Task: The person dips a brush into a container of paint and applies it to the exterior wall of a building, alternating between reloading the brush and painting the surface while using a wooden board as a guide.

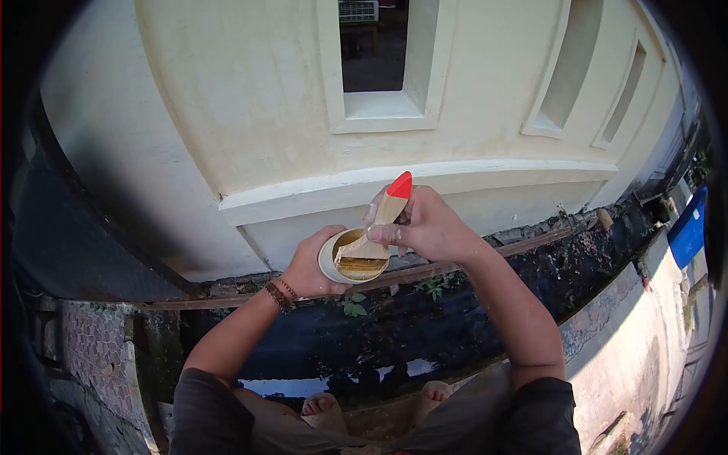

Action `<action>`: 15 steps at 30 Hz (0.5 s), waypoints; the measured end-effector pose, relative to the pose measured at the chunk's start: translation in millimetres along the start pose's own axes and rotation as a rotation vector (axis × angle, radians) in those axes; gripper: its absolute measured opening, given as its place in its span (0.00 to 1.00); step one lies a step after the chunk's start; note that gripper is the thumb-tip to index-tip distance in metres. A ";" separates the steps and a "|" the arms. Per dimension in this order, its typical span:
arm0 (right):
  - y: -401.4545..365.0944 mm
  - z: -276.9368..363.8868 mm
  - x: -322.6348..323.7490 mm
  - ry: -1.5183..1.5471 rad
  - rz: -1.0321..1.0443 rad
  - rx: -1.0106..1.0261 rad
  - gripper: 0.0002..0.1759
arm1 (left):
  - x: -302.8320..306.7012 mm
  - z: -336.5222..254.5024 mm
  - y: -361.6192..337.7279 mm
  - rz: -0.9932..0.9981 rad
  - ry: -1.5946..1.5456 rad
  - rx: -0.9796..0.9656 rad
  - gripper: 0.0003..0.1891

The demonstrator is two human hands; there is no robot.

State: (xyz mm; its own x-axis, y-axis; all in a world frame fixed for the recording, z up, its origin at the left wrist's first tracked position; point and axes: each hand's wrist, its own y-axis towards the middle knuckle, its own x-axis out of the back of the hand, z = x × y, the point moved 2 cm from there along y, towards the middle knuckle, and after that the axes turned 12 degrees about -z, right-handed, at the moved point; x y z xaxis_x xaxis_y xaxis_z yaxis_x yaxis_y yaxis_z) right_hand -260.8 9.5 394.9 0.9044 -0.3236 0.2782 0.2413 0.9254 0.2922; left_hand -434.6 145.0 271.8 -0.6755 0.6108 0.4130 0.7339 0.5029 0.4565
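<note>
My left hand [307, 265] is wrapped round the side of a small round paint tub [325, 262] with a pale rim, held in front of the wall. In my right hand [428, 227] is a flat paintbrush [390, 208] with a wooden handle and a red tip, gripped between thumb and fingers. The brush slants downward, its head over the mouth of the tub and its bristles inside the rim. Pale paint marks the fingers of my right hand and the edge of the brush head.
A cream wall [250, 98] with a white ledge [303, 196] and recessed window openings [383, 106] rises ahead. Below runs a ditch of dark water [303, 349], with a narrow board [425, 271] along the wall's foot. My feet [324, 409] stand at its near side. A blue object [688, 227] is at right.
</note>
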 end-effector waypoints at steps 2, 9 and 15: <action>-1.1 -3.0 5.3 0.043 0.082 -0.177 0.12 | -4.7 -7.3 6.0 0.031 0.025 -0.023 0.45; -24.2 12.9 30.3 -0.194 -0.128 0.103 0.09 | -26.9 -17.9 18.8 0.025 -0.124 0.007 0.48; -43.1 24.4 35.9 -0.547 -0.246 0.676 0.13 | -39.3 -41.1 42.8 0.039 -0.200 0.059 0.47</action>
State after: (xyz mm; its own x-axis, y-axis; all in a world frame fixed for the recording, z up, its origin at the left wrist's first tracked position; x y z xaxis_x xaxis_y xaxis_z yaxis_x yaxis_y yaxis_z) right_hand -247.3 -46.8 414.7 0.5191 -0.7052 0.4830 -0.0092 0.5605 0.8281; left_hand -379.5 117.4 307.5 -0.6229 0.7370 0.2623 0.7663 0.5074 0.3942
